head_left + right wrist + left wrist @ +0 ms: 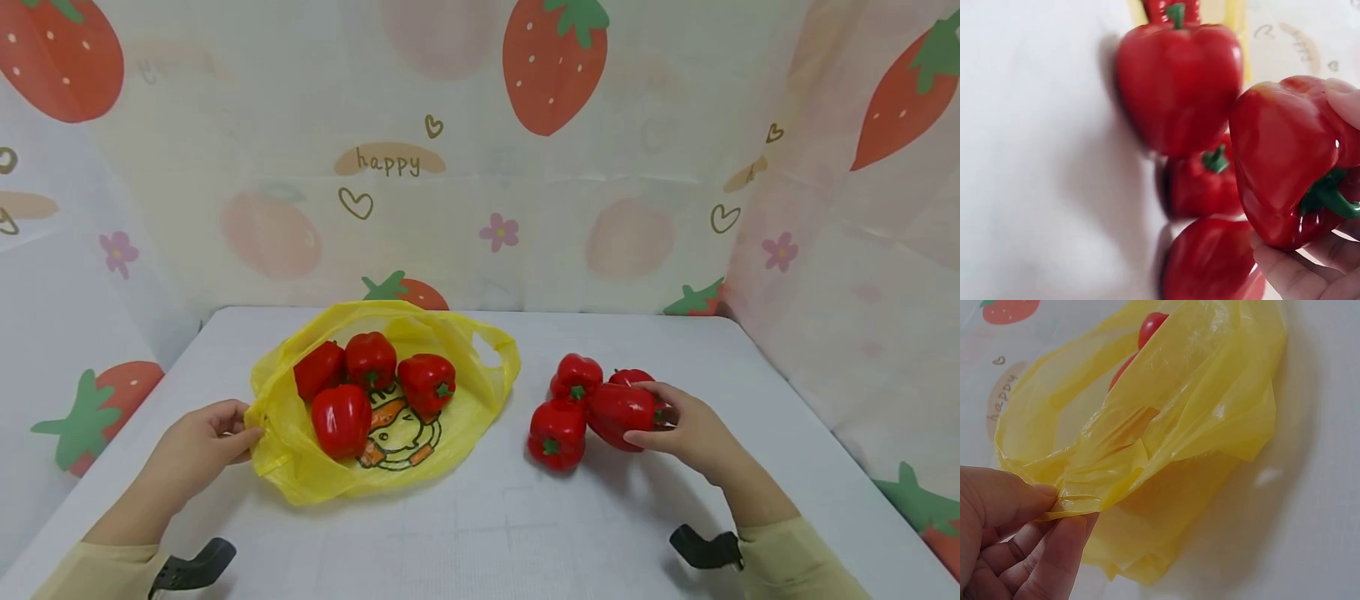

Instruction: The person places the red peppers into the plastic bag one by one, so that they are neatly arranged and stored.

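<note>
A yellow plastic bag [465, 433] lies with its mouth spread wide, and several red bell peppers [341, 421] are inside it. My left hand [202, 442] pinches the bag's left edge between thumb and fingers; the left wrist view shows the gathered film [1085, 497] in that pinch. On the right, my right hand [693, 433] holds a red bell pepper [618, 414] with a green stem, thumb on one side and fingers on the other. In the right wrist view this held pepper [1285, 156] is close in front of other peppers.
Beside the held pepper, more red peppers [557, 433] sit in a loose cluster on the white table [480, 550], right of the bag. Strawberry-printed cloth [450, 233] hangs behind the table and along both sides.
</note>
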Demonstrator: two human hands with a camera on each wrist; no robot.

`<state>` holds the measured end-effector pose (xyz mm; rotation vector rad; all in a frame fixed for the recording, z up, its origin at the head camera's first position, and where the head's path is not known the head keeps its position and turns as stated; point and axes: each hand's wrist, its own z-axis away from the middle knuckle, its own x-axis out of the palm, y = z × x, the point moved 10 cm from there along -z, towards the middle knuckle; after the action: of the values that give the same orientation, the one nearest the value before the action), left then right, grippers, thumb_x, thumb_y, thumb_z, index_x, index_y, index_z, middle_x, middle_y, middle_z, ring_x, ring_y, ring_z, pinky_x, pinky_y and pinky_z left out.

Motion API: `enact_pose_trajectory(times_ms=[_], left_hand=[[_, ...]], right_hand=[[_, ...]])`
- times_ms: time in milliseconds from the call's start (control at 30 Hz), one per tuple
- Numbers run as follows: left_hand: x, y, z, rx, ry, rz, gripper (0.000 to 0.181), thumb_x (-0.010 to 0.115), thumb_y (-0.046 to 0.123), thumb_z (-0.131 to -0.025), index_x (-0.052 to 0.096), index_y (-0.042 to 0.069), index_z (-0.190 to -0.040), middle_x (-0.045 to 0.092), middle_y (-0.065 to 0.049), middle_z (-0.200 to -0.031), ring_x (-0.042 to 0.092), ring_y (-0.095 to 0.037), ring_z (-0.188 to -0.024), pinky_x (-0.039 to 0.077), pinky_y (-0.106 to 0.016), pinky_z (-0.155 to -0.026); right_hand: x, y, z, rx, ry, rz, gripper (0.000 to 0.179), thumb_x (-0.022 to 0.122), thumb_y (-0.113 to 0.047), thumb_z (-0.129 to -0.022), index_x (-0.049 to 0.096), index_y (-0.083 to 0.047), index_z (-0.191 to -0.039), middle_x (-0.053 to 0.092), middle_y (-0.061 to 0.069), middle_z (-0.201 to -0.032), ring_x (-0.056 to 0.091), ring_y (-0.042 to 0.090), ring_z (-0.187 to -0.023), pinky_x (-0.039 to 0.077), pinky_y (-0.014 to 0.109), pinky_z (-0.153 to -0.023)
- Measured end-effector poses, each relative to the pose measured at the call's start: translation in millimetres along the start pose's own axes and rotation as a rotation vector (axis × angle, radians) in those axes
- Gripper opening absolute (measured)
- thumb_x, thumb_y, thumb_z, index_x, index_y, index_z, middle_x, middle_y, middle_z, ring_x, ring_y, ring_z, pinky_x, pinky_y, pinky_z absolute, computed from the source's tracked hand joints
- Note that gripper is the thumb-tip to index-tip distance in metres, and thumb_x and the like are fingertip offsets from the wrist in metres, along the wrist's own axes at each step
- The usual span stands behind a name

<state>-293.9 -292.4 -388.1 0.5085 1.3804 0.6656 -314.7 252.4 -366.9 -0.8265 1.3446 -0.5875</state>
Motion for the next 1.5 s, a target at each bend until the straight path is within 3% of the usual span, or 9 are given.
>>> enact_pose_trajectory(times_ms=[400, 600, 833, 1500], left_hand=[[0.2, -1.8, -1.6, -0.007, -0.002, -0.001, 0.037, 0.06, 0.034, -0.088, 0.055, 0.003, -0.109, 0.059, -0.007, -0.092, 0.06, -0.017, -0.079, 0.055, -0.035, -0.074], [1.0, -1.3, -1.1, -0.014, -0.003, 0.004, 0.04, 0.061, 0.034, -0.087, 0.054, 0.003, -0.112, 0.059, -0.008, -0.093, 0.06, -0.017, -0.08, 0.054, -0.035, -0.075], [1.0, 0.1, -0.5, -0.008, 0.001, 0.008, 0.038, 0.061, 0.033, -0.088, 0.054, 0.003, -0.111, 0.059, -0.008, -0.092, 0.06, -0.017, -0.08, 0.054, -0.035, -0.075], [2.2, 3.7, -2.2, 0.01, -0.009, 0.02, 0.037, 0.059, 0.033, -0.089, 0.055, 0.003, -0.111, 0.059, -0.008, -0.092, 0.06, -0.017, -0.08, 0.055, -0.034, -0.074]], right_hand=[[7.4, -37.3, -27.0, -0.035, -0.006, -0.022, 0.068, 0.075, -0.033, -0.074, 0.043, -0.015, -0.131, 0.053, 0.014, -0.122, 0.051, 0.032, -0.11, 0.052, 0.039, -0.078], [29.3, -54.0, -43.2, -0.026, -0.03, -0.029, 0.072, 0.076, -0.038, -0.072, 0.042, -0.019, -0.132, 0.054, 0.01, -0.12, 0.053, 0.028, -0.108, 0.053, 0.037, -0.076], [56.2, -70.4, -57.2, 0.039, -0.075, -0.131, 0.074, 0.08, -0.035, -0.068, 0.042, -0.025, -0.131, 0.052, 0.008, -0.12, 0.048, 0.028, -0.111, 0.054, 0.039, -0.075], [120.5, -106.4, -91.5, 0.037, -0.102, -0.014, 0.071, 0.082, -0.038, -0.062, 0.05, -0.024, -0.124, 0.057, -0.003, -0.108, 0.052, 0.02, -0.1, 0.053, 0.035, -0.074]])
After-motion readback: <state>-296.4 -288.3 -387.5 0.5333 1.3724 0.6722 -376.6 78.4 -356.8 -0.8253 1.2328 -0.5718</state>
